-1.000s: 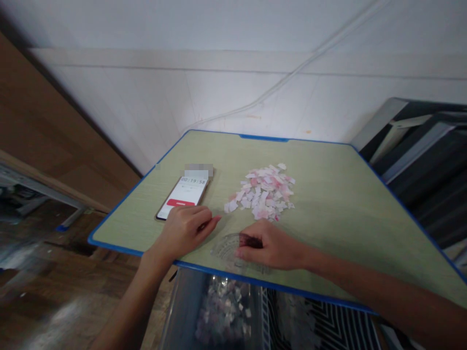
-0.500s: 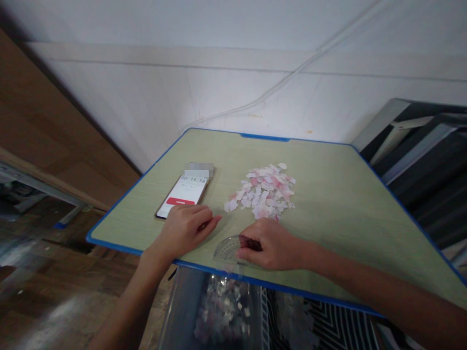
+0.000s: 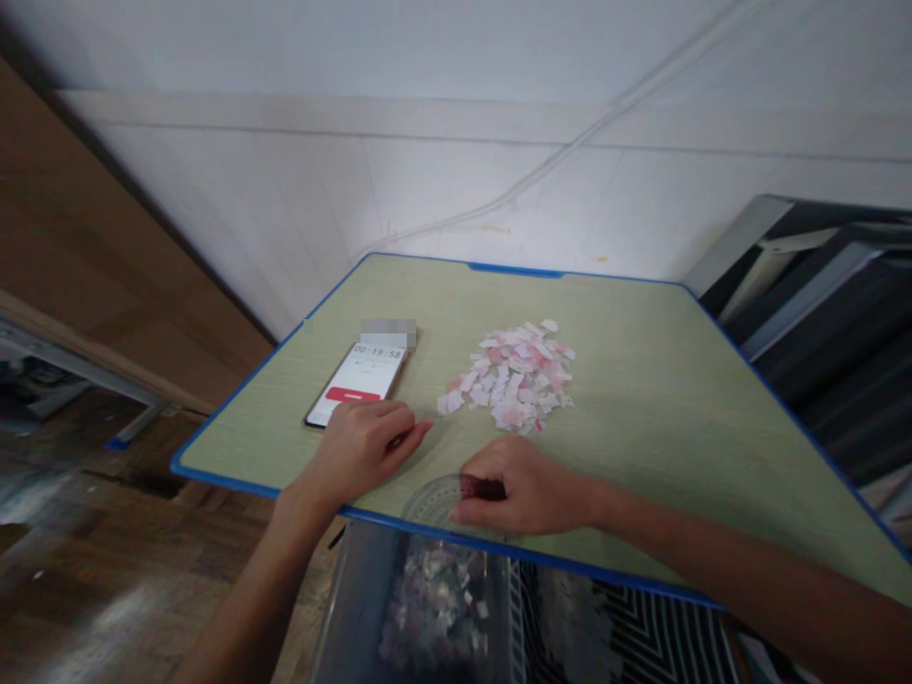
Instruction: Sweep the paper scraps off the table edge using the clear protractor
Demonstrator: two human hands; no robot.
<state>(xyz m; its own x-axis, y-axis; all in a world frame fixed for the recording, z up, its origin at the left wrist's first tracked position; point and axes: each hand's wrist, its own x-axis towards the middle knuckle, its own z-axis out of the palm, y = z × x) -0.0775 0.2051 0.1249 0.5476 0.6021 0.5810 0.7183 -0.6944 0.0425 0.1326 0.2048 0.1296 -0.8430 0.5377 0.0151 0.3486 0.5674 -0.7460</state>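
My right hand (image 3: pixel 523 486) is closed on a clear semicircular protractor (image 3: pixel 433 499), holding it by its right part at the near edge of the table. The protractor's curved side and faint markings show left of my fingers; the rest is hidden by the hand. My left hand (image 3: pixel 367 442) rests on the table with fingers curled in and the thumb against them, and nothing shows in it. It lies over the near end of a phone (image 3: pixel 340 385) that displays a timer. Beyond my right hand is a loose pile of small white and pink paper scraps (image 3: pixel 523 375).
The pale green table (image 3: pixel 641 380) has a blue rim. Below its near edge stands a clear plastic bin (image 3: pixel 338 608) with paper scraps inside, beside a black-and-white striped item (image 3: pixel 662 632). A wall backs the table, with dark folded furniture (image 3: pixel 826 294) at right.
My right hand has moved slightly toward me and to the left with the protractor, which now reaches the table's blue edge. My left hand has stayed in place.
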